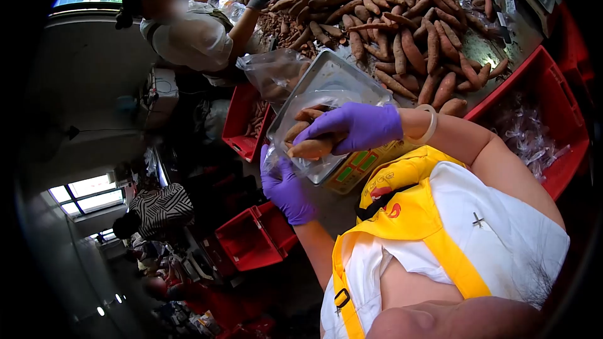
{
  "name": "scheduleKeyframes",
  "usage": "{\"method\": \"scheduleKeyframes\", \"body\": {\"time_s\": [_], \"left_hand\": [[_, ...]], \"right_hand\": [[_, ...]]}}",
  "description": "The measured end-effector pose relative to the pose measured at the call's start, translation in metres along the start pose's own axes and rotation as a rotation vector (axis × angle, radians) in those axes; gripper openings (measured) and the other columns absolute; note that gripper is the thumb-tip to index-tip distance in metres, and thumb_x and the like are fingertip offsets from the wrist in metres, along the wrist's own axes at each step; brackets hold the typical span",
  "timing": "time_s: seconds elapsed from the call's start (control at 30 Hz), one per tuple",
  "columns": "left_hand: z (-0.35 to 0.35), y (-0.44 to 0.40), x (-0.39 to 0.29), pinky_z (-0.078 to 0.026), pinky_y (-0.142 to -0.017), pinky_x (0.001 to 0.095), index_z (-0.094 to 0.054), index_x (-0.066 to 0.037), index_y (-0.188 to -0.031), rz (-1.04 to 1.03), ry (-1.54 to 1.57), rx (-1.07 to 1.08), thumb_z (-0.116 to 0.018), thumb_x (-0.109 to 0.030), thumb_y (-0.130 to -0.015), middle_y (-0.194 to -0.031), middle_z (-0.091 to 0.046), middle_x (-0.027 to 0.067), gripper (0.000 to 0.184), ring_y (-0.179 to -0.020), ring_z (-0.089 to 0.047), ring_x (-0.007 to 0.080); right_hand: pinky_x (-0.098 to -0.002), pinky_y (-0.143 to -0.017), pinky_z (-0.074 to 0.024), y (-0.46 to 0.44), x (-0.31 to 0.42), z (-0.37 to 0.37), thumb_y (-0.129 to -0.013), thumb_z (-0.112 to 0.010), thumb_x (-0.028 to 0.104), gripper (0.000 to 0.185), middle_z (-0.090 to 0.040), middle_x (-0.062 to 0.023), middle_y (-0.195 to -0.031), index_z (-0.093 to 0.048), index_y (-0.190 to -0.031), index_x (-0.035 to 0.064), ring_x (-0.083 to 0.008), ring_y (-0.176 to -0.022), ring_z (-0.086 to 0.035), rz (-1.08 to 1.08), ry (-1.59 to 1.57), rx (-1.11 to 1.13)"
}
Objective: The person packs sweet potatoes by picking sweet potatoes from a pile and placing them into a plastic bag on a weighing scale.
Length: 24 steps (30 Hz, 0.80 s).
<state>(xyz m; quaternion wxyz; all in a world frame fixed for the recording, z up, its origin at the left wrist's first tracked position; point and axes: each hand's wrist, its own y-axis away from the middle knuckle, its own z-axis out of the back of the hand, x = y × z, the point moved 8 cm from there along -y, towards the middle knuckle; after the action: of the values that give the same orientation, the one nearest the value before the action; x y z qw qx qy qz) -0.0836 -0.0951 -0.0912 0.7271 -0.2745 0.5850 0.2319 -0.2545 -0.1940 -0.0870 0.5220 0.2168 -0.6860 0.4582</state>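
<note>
Purple gloves cover both hands. My right hand is closed over several sweet potatoes at the mouth of a clear plastic bag. My left hand pinches the near left edge of that bag, with its fingertips partly hidden by the plastic. The bag lies over the metal pan of a weighing scale, whose green display shows below my right wrist. Just past the pan spreads a large heap of sweet potatoes.
A red crate with clear plastic bags stands at the right. Another red crate holds small pieces beside the scale, and a third sits lower left. A co-worker in dark gloves works at the heap's far left. Another bag lies nearby.
</note>
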Motion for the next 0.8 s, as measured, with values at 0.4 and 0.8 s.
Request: {"method": "scheduleKeyframes", "body": {"time_s": [0.4, 0.8], "left_hand": [[0.027, 0.020, -0.016, -0.049, -0.083, 0.0240, -0.052, 0.001, -0.136, -0.012, -0.022, -0.006, -0.056, -0.001, -0.094, -0.100, -0.064, 0.0045, 0.042, -0.088, -0.059, 0.0093], [0.017, 0.028, -0.009, -0.049, -0.082, 0.0228, -0.052, 0.001, -0.136, 0.043, 0.097, 0.055, -0.057, 0.001, -0.093, -0.115, -0.064, 0.0071, 0.043, -0.090, -0.060, 0.0091]], "right_hand": [[-0.0387, -0.090, -0.0501, 0.019, -0.103, 0.033, -0.085, -0.055, 0.001, 0.046, -0.060, -0.0191, -0.123, -0.056, -0.130, 0.0101, -0.0379, -0.108, -0.060, -0.137, 0.765, -0.100], [-0.0450, -0.071, -0.0528, 0.001, -0.095, 0.010, -0.091, -0.055, 0.027, 0.025, -0.067, -0.0171, -0.093, -0.063, -0.114, 0.0189, -0.0391, -0.083, -0.065, -0.264, 0.957, -0.076]]}}
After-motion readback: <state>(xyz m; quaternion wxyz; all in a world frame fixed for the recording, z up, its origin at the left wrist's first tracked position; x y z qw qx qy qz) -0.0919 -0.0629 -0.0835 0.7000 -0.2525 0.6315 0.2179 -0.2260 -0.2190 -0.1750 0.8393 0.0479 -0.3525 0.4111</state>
